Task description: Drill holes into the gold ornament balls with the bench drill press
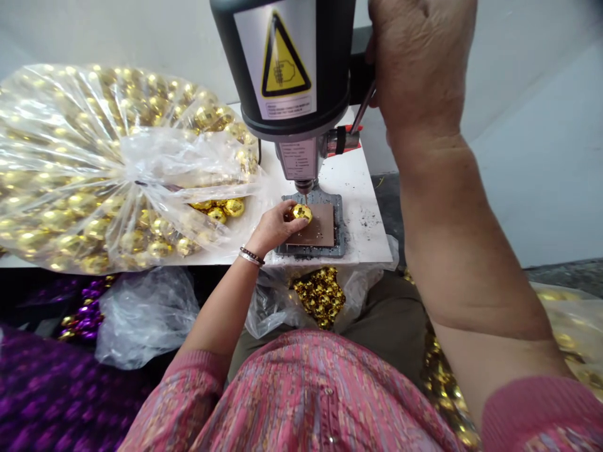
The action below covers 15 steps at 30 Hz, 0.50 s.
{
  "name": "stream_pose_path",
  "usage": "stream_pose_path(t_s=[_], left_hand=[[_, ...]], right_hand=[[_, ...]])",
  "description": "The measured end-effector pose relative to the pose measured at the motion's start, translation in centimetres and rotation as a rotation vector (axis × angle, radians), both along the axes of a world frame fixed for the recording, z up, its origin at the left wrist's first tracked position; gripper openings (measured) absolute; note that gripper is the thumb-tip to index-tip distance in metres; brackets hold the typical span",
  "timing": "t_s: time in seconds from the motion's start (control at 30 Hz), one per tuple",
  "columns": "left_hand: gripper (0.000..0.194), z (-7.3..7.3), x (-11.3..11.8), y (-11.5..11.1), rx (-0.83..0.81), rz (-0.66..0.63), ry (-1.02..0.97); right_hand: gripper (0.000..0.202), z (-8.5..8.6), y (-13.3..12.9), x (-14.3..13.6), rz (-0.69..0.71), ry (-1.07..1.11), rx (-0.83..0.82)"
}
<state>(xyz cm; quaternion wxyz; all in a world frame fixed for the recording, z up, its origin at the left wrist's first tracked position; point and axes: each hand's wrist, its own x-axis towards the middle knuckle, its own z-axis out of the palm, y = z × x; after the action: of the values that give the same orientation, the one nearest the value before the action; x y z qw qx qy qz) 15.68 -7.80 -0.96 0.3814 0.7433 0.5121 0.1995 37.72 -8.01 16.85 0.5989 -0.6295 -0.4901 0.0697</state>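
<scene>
A gold faceted ball (302,213) is pinched between the thumb and fingers of my left hand (277,225). It sits over a brown board (323,227) on the grey base plate (341,220) of a drill press (287,69). The thin drill bit (306,198) points down just above the ball; whether they touch is unclear. My right hand (421,63) is raised at the upper right beside the machine head, near its lever (363,110). Its fingers are mostly hidden behind the hand and machine.
A large clear bag (70,169) of gold balls covers the left of the white table (377,232), with loose gold balls (234,207) beside it. An open bag of gold pieces (320,295) lies at my lap. Purple balls (89,307) are lower left. Dark shavings dot the table.
</scene>
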Motion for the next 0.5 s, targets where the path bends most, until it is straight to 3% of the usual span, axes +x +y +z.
stream_pose_path(t_s=[0.37, 0.5], left_hand=[[0.043, -0.3, 0.7, 0.3, 0.042, -0.064, 0.003], [0.057, -0.9, 1.5, 0.8, 0.000, -0.082, -0.014]], right_hand=[[0.048, -0.7, 0.6, 0.7, 0.054, -0.034, 0.030], [0.047, -0.8, 0.7, 0.5, 0.029, -0.010, 0.046]])
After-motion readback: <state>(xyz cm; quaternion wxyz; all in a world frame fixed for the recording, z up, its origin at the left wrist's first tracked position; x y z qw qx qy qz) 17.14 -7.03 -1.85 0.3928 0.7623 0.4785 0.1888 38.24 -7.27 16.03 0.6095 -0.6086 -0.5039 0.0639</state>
